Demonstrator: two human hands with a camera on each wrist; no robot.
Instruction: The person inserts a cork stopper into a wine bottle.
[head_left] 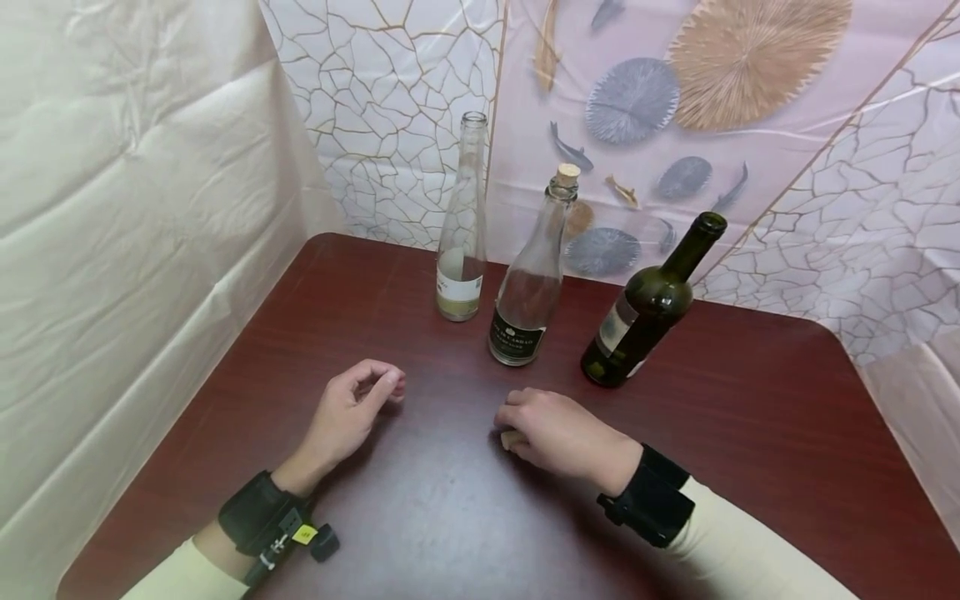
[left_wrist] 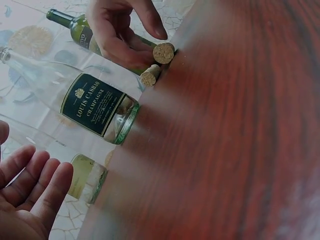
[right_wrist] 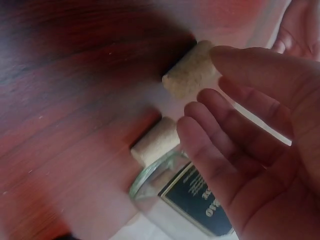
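My right hand (head_left: 562,433) is low over the table with its thumb and fingers apart around a pale cork (head_left: 512,439). In the right wrist view the thumb tip overlaps one end of this larger cork (right_wrist: 189,70), and a second, smaller cork (right_wrist: 156,142) lies beside the fingertips. Both corks lie on their sides on the tabletop. Over to the left, my left hand (head_left: 356,408) holds nothing, its fingers loosely bent. Beyond the hands stands a clear champagne bottle (head_left: 525,296) with a black label and a cork (head_left: 567,174) in its mouth.
Behind, to the left, is a clear uncorked bottle (head_left: 459,283) with a white label. A dark green uncorked bottle (head_left: 652,304) stands at the right. The reddish-brown table (head_left: 757,417) backs onto a patterned cloth (head_left: 390,125); pale fabric (head_left: 150,208) hangs at the left.
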